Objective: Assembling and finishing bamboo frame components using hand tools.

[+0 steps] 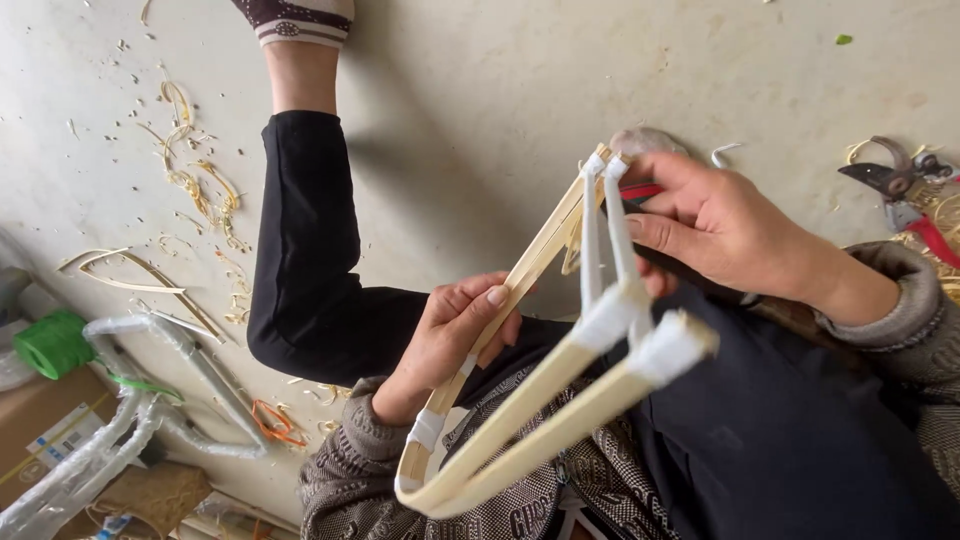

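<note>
Held up over the lap: a frame of pale split bamboo strips bent into long loops and bound with white tape (560, 370), its rounded bend low near the chest, its taped ends rising toward the upper right. Left hand (455, 330) clenched around one flat bamboo strip, thumb laid along it, just above a white tape wrap near the lower bend. Right hand (715, 225) grasping the upper taped tips of the frame, fingers curled about them, with a red-and-black handled tool (640, 192) pinched in the same grip; kind of tool not clear. Two thicker tape bindings (640, 335) midway along the nearer strips, side by side, just below the right hand. Grey patterned knit sleeves (900, 300) on both arms, dark trousers across the lap. Leg in black legging (300, 240) stretched out over the pale concrete floor (500, 90), foot in a patterned sock at the top edge. Curled bamboo shavings (195, 170) scattered on the floor to the left of the leg. Red-handled pruning shears (905, 195) lying on the floor at the far right, well apart from the frame. Spool of green twine (52, 345) at the left edge, beside a frame of tubes wrapped in clear plastic (130, 400), with a small orange loop (275, 422) near it and a brown cardboard box (35, 420) in the lower left corner.
</note>
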